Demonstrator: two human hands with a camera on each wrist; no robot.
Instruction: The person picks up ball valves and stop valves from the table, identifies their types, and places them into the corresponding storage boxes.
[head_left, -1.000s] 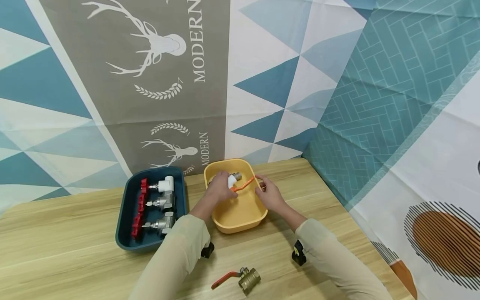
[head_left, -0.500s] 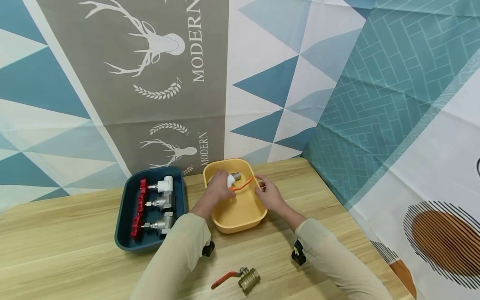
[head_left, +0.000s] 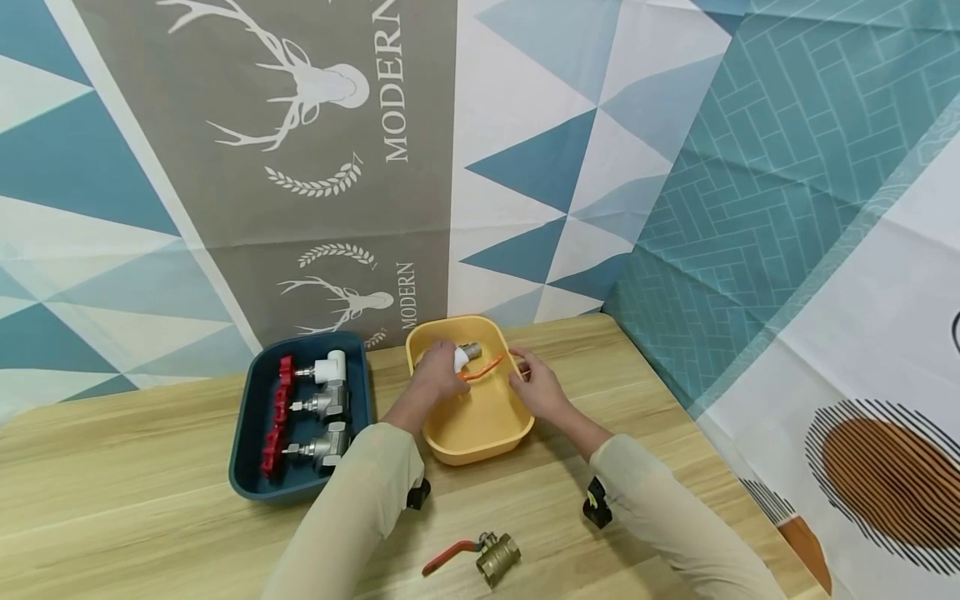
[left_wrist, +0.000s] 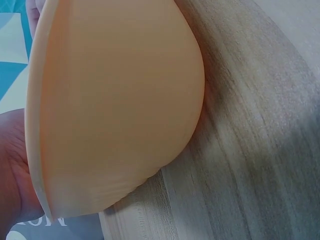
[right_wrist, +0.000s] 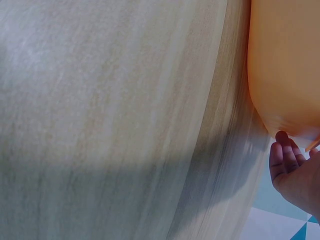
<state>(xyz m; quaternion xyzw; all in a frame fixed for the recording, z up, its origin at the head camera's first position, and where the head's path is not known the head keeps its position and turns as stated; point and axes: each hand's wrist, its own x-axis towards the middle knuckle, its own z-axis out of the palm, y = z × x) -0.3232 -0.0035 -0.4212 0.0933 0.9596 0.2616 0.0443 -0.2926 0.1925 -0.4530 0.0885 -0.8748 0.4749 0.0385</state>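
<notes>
- Over the yellow tray (head_left: 480, 433) on the wooden bench (head_left: 150, 492): left hand (head_left: 435, 375) curled around a valve with white cap (head_left: 461, 360) and orange lever (head_left: 483, 368), held above the tray's far end.
- Right hand (head_left: 536, 387) at the tray's right rim, fingers bent at the lever's far tip; whether pinching it or only touching, cannot tell.
- From the left wrist view, only the tray's outer wall (left_wrist: 120, 110) and the heel of the hand visible; from the right wrist view, curled fingers (right_wrist: 285, 157) just beside the tray's underside (right_wrist: 285, 65).
- To the left, a dark blue tray (head_left: 247, 467) holding three valves with red handles (head_left: 311, 408), lined up side by side.
- Near the front bench edge, between the two sleeves, a brass ball valve with red lever (head_left: 480, 554), lying well apart from both trays.
</notes>
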